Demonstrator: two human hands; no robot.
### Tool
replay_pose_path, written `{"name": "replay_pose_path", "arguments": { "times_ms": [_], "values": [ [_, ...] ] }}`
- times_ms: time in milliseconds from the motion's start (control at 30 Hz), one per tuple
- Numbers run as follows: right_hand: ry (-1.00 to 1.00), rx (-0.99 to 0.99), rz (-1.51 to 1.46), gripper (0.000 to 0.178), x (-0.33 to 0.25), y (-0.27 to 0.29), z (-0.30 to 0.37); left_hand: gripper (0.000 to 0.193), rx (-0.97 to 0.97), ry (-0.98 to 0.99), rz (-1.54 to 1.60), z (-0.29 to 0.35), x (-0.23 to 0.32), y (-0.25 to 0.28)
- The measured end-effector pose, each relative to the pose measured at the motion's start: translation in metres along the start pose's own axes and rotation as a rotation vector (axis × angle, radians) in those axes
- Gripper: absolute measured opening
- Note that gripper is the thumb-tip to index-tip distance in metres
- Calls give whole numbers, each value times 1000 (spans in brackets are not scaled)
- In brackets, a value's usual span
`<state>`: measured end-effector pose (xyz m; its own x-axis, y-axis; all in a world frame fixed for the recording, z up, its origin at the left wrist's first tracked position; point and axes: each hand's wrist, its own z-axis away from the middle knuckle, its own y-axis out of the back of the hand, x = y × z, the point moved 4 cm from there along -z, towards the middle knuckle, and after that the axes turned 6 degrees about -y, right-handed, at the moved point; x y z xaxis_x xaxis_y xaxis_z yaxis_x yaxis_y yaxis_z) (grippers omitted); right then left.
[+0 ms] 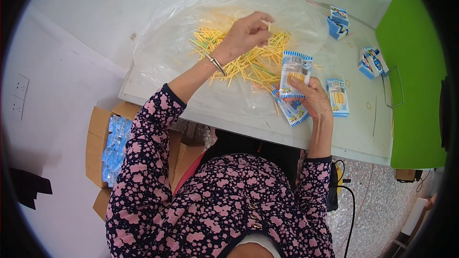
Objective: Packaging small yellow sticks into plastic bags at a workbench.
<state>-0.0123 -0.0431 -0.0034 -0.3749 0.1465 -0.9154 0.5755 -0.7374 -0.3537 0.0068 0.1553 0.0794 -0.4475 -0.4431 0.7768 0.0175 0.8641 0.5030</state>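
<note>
My left hand (248, 33) is raised over a heap of thin yellow sticks (244, 67), a few of them greenish, lying on a clear plastic sheet or bag (167, 24). Its fingertips pinch a short pale yellow stick (268, 26). In my right hand (313, 98) is a small blue-and-white striped packet (289, 59), thumb across its front; yellow sticks show through its clear window. Just under that hand is a second blue-and-white packet (292, 113), partly hidden; whether the hand also grips it I cannot tell. To its right lies another filled packet (338, 98).
Small blue-and-white boxes (373, 63) and folded cartons (338, 21) stand on the right of the white table (363, 134). A green panel (416, 76) borders it, with a wire stand (394, 88) beside. At lower left an open cardboard box (97, 138) holds several blue packets (114, 148).
</note>
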Motion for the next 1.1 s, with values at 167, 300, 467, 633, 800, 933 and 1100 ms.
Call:
{"name": "replay_pose_path", "arguments": {
  "times_ms": [167,300,467,633,800,933,1100],
  "values": [
    [-25,-58,44,33,2,-7,-1,24,93,-78,400,-8,28,-7],
    [-19,-85,57,33,-2,-14,1,22,100,-118,361,-4,35,-13],
    [-2,-120,63,35,-3,-15,2,20,57,-112,348,2,36,-19],
    [7,-135,43,36,-2,-18,4,14,-90,-18,270,11,37,-27],
    [8,-114,55,35,-3,-16,6,14,-92,-99,204,8,39,-30],
    [-4,-75,32,29,-4,-13,8,15,-131,-155,132,8,39,-32],
    [-6,-66,43,28,-4,-11,8,16,-88,-108,241,7,38,-32]
  ]
}}
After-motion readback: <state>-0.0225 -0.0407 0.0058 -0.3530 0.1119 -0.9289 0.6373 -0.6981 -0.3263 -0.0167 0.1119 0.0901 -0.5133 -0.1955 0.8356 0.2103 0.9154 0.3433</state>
